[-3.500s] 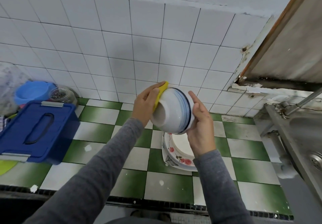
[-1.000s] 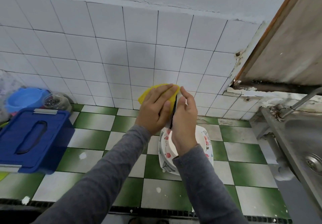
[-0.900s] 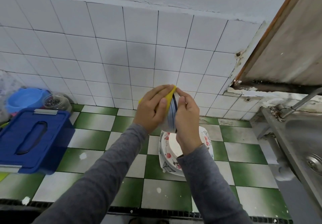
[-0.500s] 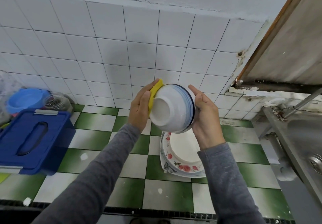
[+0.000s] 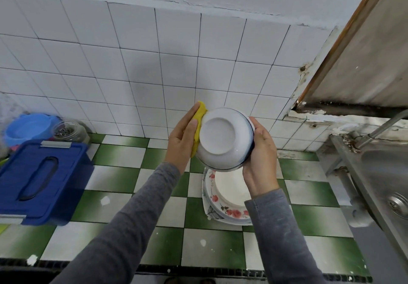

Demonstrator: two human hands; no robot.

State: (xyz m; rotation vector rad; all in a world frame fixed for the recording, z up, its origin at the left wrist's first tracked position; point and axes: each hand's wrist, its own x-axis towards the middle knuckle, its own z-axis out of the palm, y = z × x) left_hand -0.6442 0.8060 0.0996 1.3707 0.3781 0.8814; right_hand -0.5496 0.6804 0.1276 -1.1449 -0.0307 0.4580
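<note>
Your left hand curls round a yellow sponge and presses it against the bowl at the bowl's 9 o'clock side. Your right hand grips the blue rim at 3 to 4 o'clock. The bowl is held in the air with its white foot turned toward you, above the tiled bench. A stack of flowered plates lies at its 6 o'clock, a blue lidded box well apart at 9 o'clock, and a steel sink at 3 o'clock.
</note>
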